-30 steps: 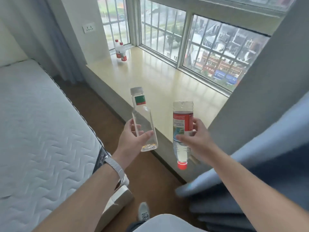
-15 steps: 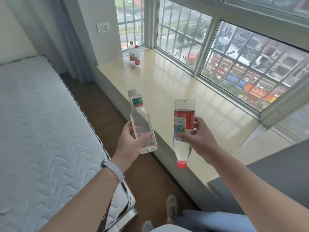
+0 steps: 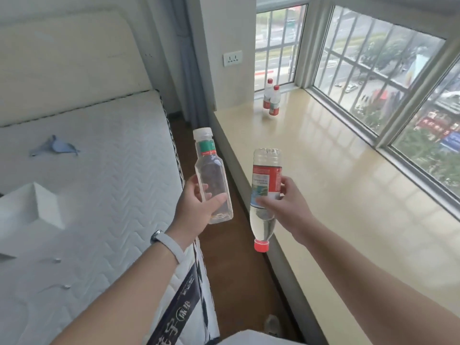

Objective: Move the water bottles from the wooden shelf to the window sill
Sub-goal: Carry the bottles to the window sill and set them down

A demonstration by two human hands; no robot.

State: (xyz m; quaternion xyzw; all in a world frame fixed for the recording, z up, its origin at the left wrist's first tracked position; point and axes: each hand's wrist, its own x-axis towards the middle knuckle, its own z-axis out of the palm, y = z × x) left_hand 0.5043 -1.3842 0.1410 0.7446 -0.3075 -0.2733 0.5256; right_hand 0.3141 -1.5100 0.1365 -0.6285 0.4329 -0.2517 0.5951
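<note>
Water bottles are in both your hands, carried in the gap between the bed and the window sill. Your left hand [image 3: 199,207] is clamped around the lower body of a clear, square-sided plastic bottle with a green neck label and white cap [image 3: 212,175], held upright and apparently empty. Your right hand [image 3: 286,202] is clamped around the middle of a round clear plastic bottle with a red-and-white label [image 3: 265,192], held upside down so that its red cap points at the floor; water sits in the neck end. Both bottles hang over the brown floor just beside the sill's near edge, not yet above it.

Two more small clear bottles with red caps and red labels [image 3: 271,100] stand upright, touching or nearly so, at the far end of the pale glossy window sill [image 3: 336,190], close to the corner window. Judged from this, part of the task is done: one pair is delivered and a second pair is in transit. You have yet to set these two down, and the inverted one needs turning upright. The wooden shelf is out of view, so what remains there cannot be told.
</note>
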